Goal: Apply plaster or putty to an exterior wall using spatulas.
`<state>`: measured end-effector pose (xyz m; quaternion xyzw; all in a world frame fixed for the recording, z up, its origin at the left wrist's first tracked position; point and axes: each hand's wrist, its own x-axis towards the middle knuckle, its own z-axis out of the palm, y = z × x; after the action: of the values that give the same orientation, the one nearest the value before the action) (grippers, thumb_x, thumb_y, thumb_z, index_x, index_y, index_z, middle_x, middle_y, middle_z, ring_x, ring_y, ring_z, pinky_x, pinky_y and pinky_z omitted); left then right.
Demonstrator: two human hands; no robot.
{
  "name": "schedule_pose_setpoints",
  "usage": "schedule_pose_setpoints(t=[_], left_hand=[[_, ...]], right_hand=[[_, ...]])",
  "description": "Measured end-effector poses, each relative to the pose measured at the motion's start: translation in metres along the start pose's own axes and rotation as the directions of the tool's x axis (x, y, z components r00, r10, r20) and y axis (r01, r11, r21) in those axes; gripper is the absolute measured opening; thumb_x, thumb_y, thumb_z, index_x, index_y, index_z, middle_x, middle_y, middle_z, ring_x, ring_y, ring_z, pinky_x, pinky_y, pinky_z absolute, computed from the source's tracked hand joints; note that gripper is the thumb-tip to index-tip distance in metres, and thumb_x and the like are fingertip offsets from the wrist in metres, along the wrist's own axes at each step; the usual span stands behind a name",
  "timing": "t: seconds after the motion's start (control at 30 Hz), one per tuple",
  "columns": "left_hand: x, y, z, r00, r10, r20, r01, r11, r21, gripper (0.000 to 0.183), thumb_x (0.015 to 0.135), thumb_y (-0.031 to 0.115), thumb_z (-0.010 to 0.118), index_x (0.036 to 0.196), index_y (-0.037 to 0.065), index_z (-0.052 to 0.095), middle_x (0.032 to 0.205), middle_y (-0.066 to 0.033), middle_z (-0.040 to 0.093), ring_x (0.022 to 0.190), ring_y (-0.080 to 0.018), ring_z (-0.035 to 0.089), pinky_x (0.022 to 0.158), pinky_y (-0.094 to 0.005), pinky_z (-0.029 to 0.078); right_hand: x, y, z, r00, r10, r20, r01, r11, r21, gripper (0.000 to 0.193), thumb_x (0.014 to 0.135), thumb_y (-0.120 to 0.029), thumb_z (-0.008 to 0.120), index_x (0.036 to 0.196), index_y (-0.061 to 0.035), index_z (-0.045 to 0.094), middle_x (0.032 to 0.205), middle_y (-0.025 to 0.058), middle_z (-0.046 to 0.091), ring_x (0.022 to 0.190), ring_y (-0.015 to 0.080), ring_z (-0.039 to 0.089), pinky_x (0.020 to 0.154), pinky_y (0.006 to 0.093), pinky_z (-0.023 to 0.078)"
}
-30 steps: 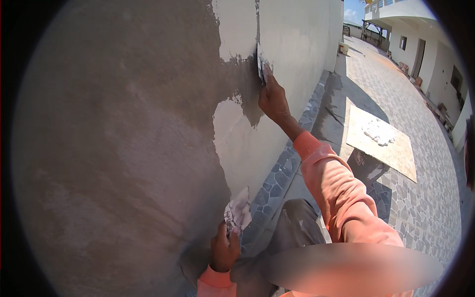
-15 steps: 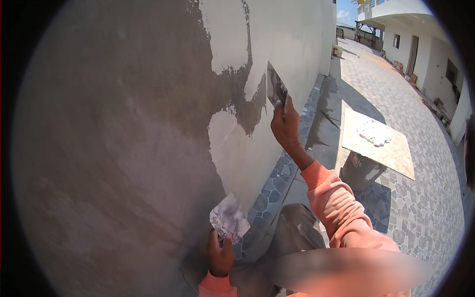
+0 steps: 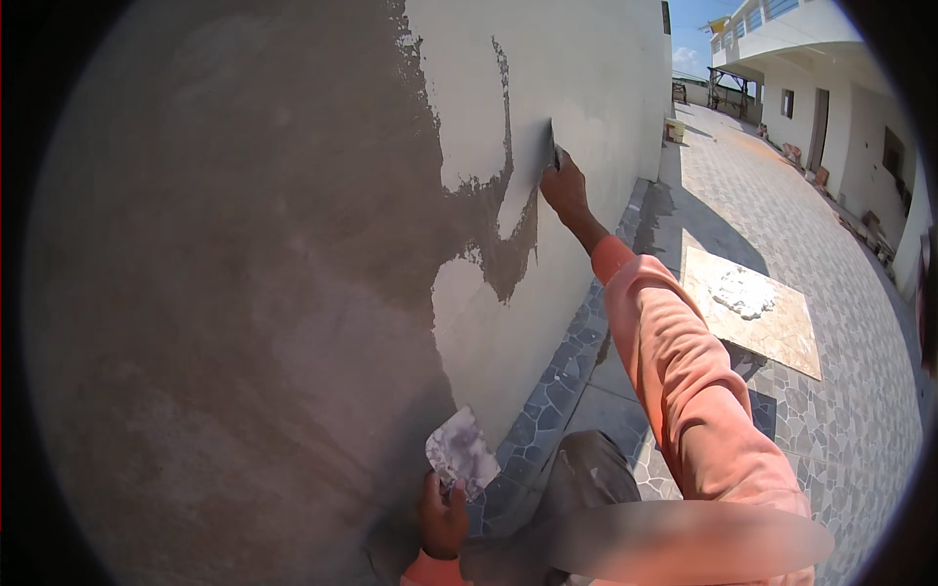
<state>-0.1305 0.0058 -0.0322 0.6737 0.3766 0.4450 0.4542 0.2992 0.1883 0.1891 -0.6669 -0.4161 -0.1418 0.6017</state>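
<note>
My right hand [image 3: 565, 186] grips a putty knife [image 3: 551, 143] at arm's length, its blade seen nearly edge-on against the wall. White filler [image 3: 576, 225] coats the wall there, with ragged edges where it meets the bare grey-brown plaster [image 3: 244, 244]. Lower down, close to my knee, my left hand [image 3: 445, 516] is closed round the handle of a second putty knife [image 3: 463, 451]. That one has a broad blade smeared with whitish filler and is held a little off the wall. Both handles are mostly hidden by my fingers.
A pale square board [image 3: 782, 337] with a heap of white filler [image 3: 743, 292] stands to the right, on a support largely behind my sleeve. Blue-grey stone-pattern tiles [image 3: 547, 396] edge the wall's foot. Patterned paving [image 3: 850, 322] runs toward a white building [image 3: 850, 98].
My right hand has moved up and farther along the wall, and its putty knife has turned from face-on to nearly edge-on. The left hand still holds its knife, slightly lower in view.
</note>
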Motion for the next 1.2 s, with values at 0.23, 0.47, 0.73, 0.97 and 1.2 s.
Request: schedule_pose_setpoints(t=[0.23, 0.47, 0.73, 0.97, 1.2], left_hand=[[-0.001, -0.003, 0.002, 1.0, -0.006, 0.028, 0.007, 0.999, -0.036, 0.021, 0.09, 0.011, 0.055, 0.107, -0.001, 0.05, 0.081, -0.0098, 0.06, 0.072, -0.0143, 0.056, 0.066, -0.0297, 0.046], [0.0, 0.002, 0.003, 0.998, -0.054, 0.032, 0.061, 0.954, -0.294, 0.024, 0.091, 0.007, 0.052, 0.114, -0.001, 0.048, 0.091, -0.0031, 0.055, 0.082, -0.0092, 0.05, 0.074, -0.0249, 0.042], [-0.002, -0.003, -0.017, 0.997, -0.048, -0.069, 0.016, 0.916, -0.4, 0.034, 0.087, 0.003, 0.054, 0.119, -0.005, 0.046, 0.104, -0.007, 0.057, 0.091, -0.0114, 0.053, 0.081, -0.0239, 0.041], [-0.026, -0.013, -0.062, 0.933, -0.014, -0.358, -0.129, 0.918, -0.374, 0.052, 0.081, -0.002, 0.056, 0.13, -0.011, 0.04, 0.117, -0.0156, 0.056, 0.103, -0.0206, 0.057, 0.09, -0.03, 0.044], [-0.038, -0.031, -0.076, 0.925, -0.005, -0.379, -0.105, 0.957, -0.27, 0.053, 0.08, 0.003, 0.056, 0.127, -0.014, 0.042, 0.128, -0.02, 0.048, 0.108, -0.0258, 0.055, 0.092, -0.0344, 0.046]], right_hand=[[-0.11, 0.005, 0.011, 0.878, -0.478, -0.034, 0.479, 0.872, 0.106, 0.051, 0.082, 0.0, 0.042, 0.133, 0.0032, 0.04, 0.129, 0.0262, 0.047, 0.119, 0.0415, 0.048, 0.101, 0.0408, 0.04], [-0.225, 0.003, 0.018, 0.787, -0.601, 0.138, 0.587, 0.799, 0.13, 0.062, 0.075, 0.007, 0.049, 0.136, 0.0004, 0.037, 0.139, 0.0247, 0.036, 0.13, 0.0423, 0.035, 0.107, 0.0452, 0.033], [-0.318, 0.024, -0.02, 0.989, 0.122, 0.085, -0.14, 0.958, 0.252, 0.026, 0.087, -0.001, 0.043, 0.111, 0.0031, 0.051, 0.077, 0.0094, 0.054, 0.062, 0.0152, 0.047, 0.056, 0.0308, 0.041], [-0.414, 0.111, 0.026, 0.262, 0.901, 0.346, -0.873, 0.069, 0.483, 0.021, 0.083, -0.005, 0.043, 0.099, -0.0007, 0.056, 0.081, 0.0065, 0.055, 0.066, 0.0197, 0.056, 0.059, 0.0297, 0.044], [-0.518, 0.179, 0.079, 0.072, 0.947, 0.313, -0.994, 0.041, 0.104, 0.03, 0.078, -0.011, 0.049, 0.104, 0.0037, 0.055, 0.096, 0.0157, 0.059, 0.084, 0.0282, 0.06, 0.069, 0.0392, 0.047]])
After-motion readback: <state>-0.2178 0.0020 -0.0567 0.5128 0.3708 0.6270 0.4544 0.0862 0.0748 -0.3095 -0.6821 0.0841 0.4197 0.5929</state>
